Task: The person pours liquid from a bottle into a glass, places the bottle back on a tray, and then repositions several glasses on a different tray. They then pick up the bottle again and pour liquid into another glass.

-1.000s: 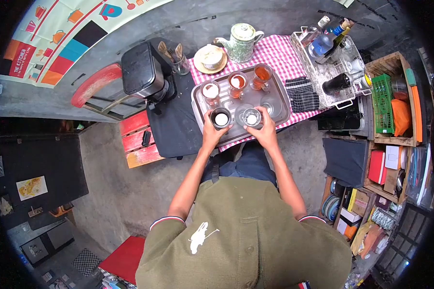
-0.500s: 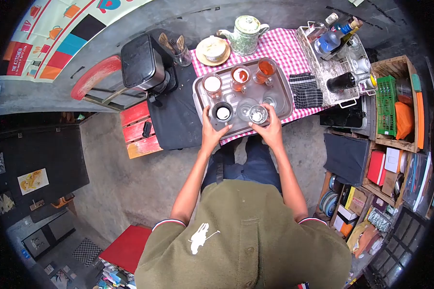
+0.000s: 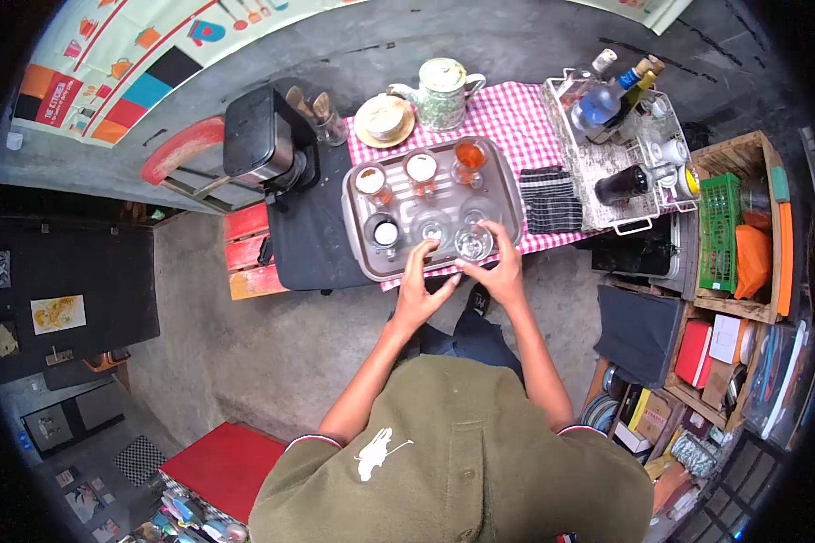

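My right hand (image 3: 501, 269) is wrapped round a small clear glass (image 3: 473, 242) above the front right of the metal tray (image 3: 359, 246). Beside it, at the front of the tray, my left hand (image 3: 419, 292) has thumb and fingers apart, close to a clear glass (image 3: 432, 233). A dark cup (image 3: 383, 232) with something white inside stands at the tray's front left. Along the back row are a glass with a white top (image 3: 371, 180), another white-topped glass (image 3: 421, 167) and a glass of reddish-orange drink (image 3: 469, 156). Another clear glass is partly hidden behind my right hand.
Behind the tray stand a patterned teapot (image 3: 442, 95) and a bowl on a plate (image 3: 384, 120). A black machine (image 3: 258, 136) is at the left. To the right lie a striped cloth (image 3: 551, 199) and a white rack (image 3: 634, 214) with bottles and cups.
My left hand has moved away from the dark cup towards the clear glasses. My right hand still holds its glass. The whole view has shifted, with the tray now further left and lower.
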A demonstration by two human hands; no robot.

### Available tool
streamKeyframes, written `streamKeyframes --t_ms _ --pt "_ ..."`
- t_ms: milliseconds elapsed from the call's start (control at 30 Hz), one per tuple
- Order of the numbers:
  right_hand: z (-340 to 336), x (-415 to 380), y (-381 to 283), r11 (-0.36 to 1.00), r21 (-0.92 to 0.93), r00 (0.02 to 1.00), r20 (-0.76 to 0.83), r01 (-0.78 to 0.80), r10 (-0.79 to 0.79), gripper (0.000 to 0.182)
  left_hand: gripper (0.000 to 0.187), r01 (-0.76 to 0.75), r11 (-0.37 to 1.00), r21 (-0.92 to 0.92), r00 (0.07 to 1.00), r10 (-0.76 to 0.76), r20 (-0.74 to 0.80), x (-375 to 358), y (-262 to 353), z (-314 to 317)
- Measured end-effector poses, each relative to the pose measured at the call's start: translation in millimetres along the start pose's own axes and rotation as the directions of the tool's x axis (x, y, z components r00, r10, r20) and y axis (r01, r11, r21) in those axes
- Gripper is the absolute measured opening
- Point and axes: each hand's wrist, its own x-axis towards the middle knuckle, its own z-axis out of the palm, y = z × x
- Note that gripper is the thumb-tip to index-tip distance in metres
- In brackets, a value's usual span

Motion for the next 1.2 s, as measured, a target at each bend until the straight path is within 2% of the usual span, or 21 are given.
streamKeyframes --t_ms 33,167,300,433,567,667,700,800,833,933,967,1133,1200 --pt "-8.9 0.1 0.1 1.000 0.009 1.000 0.020 0.010 -0.010 0.070 0.082 -0.035 0.999 0.013 0.998 0.034 0.048 4.1 -1.8 13.6" --pt "-44.4 -5.9 -2.4 1.000 0.025 0.997 0.074 0.002 -0.004 0.070 0.097 0.018 0.993 -0.117 0.989 0.000 0.149 15.9 8.4 62.4" --pt "-74.5 -9.0 14.6 1.000 0.007 0.998 0.059 0.007 -0.008 0.069 0.089 -0.093 0.994 -0.051 0.983 0.100 0.152 30.2 13.5 97.4" --pt "-108.2 -6.8 26.5 0.999 0.036 0.995 0.095 0.016 -0.020 0.065 0.081 -0.095 0.995 -0.018 0.985 0.096 0.144 36.0 18.2 130.1" --pt "-129.8 -5.1 32.0 0.995 0.103 0.993 0.112 0.008 -0.019 0.066 0.074 -0.043 0.989 -0.144 0.986 0.065 0.156 48.0 26.3 157.5" --pt "-135.0 -4.0 46.3 0.996 0.089 0.997 0.073 -0.014 0.007 0.068 0.073 -0.112 0.989 -0.098 0.982 0.125 0.139 56.7 25.8 171.5" --pt "-136.8 -2.8 48.6 0.996 0.084 0.998 0.057 0.016 -0.021 0.068 0.072 -0.105 0.985 -0.135 0.984 0.123 0.132 60.6 27.4 175.1" --pt "-141.6 2.9 54.8 0.997 0.075 0.998 0.048 -0.033 0.029 0.069 0.073 -0.066 0.988 -0.141 0.983 0.089 0.160 70.0 31.4 182.2" --pt "-142.7 4.4 55.3 0.988 0.136 0.996 0.055 -0.075 0.068 0.071 0.074 -0.059 0.988 -0.144 0.984 0.081 0.155 73.4 33.3 183.2" --pt "-146.4 12.4 59.1 0.994 0.071 0.996 0.040 -0.083 0.080 0.072 0.073 -0.094 0.986 -0.135 0.975 0.119 0.187 91.6 26.5 190.1" --pt "-148.5 14.7 63.9 0.993 0.087 0.996 0.042 -0.079 0.075 0.074 0.072 -0.036 0.981 -0.189 0.977 0.075 0.200 95.6 25.7 194.4" --pt "-167.4 25.3 67.2 0.981 0.108 0.983 -0.071 -0.163 0.171 0.072 0.070 -0.014 0.977 -0.211 0.964 0.069 0.256 118.8 32.8 205.4" --pt "-178.3 25.7 74.5 0.985 0.111 0.970 -0.191 -0.131 0.151 0.069 0.070 0.002 0.970 -0.242 0.952 0.072 0.296 124.7 37.9 208.0"
